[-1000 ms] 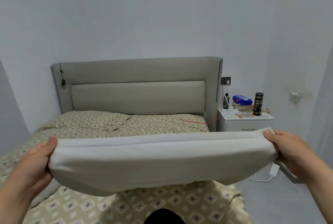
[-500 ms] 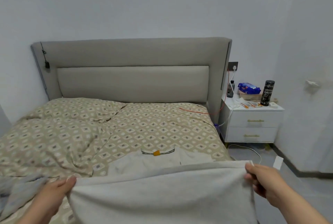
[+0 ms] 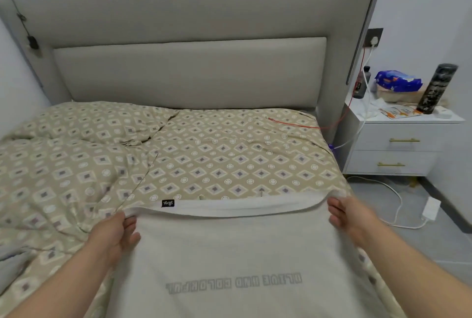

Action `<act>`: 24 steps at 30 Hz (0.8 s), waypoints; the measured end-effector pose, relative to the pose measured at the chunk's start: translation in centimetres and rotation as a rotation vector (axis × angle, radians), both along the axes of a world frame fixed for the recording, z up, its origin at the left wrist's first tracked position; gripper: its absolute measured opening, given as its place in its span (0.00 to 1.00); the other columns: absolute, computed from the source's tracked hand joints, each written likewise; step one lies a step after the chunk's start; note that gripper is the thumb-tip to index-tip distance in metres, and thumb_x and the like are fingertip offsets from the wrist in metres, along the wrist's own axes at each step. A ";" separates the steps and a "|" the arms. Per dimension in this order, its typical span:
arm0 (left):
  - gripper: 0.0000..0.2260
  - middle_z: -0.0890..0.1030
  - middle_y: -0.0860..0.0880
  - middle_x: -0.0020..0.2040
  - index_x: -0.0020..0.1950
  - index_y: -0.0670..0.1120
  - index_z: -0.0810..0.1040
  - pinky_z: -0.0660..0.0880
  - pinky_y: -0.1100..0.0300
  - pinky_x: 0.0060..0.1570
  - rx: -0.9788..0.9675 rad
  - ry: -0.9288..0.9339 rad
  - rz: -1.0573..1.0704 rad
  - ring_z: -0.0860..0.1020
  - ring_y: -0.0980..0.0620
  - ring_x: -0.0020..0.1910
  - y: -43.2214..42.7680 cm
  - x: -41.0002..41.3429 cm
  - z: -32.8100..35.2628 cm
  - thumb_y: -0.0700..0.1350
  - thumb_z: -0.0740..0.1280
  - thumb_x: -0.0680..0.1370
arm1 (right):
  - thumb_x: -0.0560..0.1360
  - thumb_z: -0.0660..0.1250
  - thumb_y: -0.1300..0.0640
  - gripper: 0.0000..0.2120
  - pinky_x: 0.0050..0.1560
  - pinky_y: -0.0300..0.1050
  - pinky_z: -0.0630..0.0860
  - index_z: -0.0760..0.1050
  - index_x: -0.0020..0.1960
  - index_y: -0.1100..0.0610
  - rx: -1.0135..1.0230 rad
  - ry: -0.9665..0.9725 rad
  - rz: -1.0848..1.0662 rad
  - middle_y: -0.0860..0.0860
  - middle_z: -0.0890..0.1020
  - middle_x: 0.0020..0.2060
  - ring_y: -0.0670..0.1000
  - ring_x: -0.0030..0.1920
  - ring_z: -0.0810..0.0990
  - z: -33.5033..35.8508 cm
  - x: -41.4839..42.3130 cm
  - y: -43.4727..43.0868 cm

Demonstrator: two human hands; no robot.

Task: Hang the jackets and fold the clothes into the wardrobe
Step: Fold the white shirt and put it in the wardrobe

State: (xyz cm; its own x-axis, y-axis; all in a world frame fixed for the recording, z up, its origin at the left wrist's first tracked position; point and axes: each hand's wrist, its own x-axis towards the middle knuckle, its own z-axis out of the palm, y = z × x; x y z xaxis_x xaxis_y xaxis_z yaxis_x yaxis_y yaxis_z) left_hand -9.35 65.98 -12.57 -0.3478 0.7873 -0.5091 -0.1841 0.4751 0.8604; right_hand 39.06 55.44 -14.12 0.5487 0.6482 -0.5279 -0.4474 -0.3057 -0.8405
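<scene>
Bedroom scene, pale walls, grey tiled floor [image 3: 434, 246] at the right. Most of the view is filled by a bed [image 3: 229, 159] covered in a beige diamond-print duvet, rumpled on the left side. A grey padded headboard [image 3: 189, 72] is seen behind it.

A grey top [image 3: 235, 248] is spread flat on the near end of the bed, doubled over so that a white inner layer shows along its far edge. Mirrored lettering [image 3: 233, 282] is seen through the fabric near the bottom of the view. A small black label [image 3: 167, 203] is sewn at the far edge.

The far left corner of the grey top is gripped by the left hand [image 3: 115, 233], fingers curled onto the cloth. The far right corner is held by the right hand [image 3: 350, 215], fingers bent over the edge, thumb hidden. Both hands are kept low at the duvet, well apart.

A white nightstand [image 3: 398, 136] with two gold-handled drawers is placed right of the bed. On it are seen a dark cylinder [image 3: 436, 89], a blue packet [image 3: 397, 81], a dark bottle [image 3: 362, 85] and some printed paper. A red cable [image 3: 301, 126] is trailed from that side onto the duvet. A white cable [image 3: 390, 195] with an adapter [image 3: 431, 208] is lying on the floor.
</scene>
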 end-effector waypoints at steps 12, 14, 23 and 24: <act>0.28 0.60 0.46 0.79 0.80 0.46 0.56 0.58 0.52 0.74 0.125 0.751 -0.595 0.60 0.46 0.77 -1.0 3.1 -6.6 0.46 0.62 0.82 | 0.78 0.66 0.60 0.26 0.63 0.44 0.68 0.65 0.75 0.55 -0.227 -0.696 0.542 0.54 0.73 0.68 0.56 0.66 0.73 -4.3 -1.6 -0.5; 0.27 0.55 0.46 0.80 0.80 0.47 0.56 0.52 0.51 0.77 0.129 1.064 -0.742 0.53 0.48 0.79 -5.2 1.9 -10.0 0.51 0.59 0.82 | 0.78 0.65 0.58 0.22 0.70 0.45 0.65 0.72 0.72 0.57 -0.306 -0.898 0.593 0.56 0.74 0.70 0.56 0.69 0.73 -6.5 -1.5 -5.2; 0.36 0.78 0.34 0.62 0.65 0.34 0.75 0.71 0.43 0.60 -0.084 1.088 -0.483 0.76 0.34 0.61 -17.6 -1.1 -10.3 0.58 0.64 0.66 | 0.76 0.70 0.55 0.25 0.64 0.52 0.69 0.72 0.70 0.60 -0.430 -1.065 0.452 0.59 0.77 0.65 0.61 0.65 0.74 -9.1 -5.1 -19.6; 0.36 0.79 0.33 0.58 0.61 0.33 0.77 0.73 0.43 0.57 -0.102 0.994 -0.445 0.77 0.34 0.56 -18.9 -1.2 -9.7 0.59 0.65 0.64 | 0.76 0.69 0.55 0.24 0.60 0.50 0.70 0.71 0.70 0.59 -0.418 -0.975 0.416 0.59 0.77 0.64 0.60 0.63 0.75 -8.4 -5.5 -19.8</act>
State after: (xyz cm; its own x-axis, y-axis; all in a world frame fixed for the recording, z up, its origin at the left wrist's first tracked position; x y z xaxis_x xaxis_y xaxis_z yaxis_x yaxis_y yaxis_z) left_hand -10.57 47.13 -22.23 -0.3340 0.9145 -0.2282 0.7771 0.4042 0.4824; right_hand 33.58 35.63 -22.57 0.6275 0.7494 -0.2112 0.5423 -0.6153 -0.5721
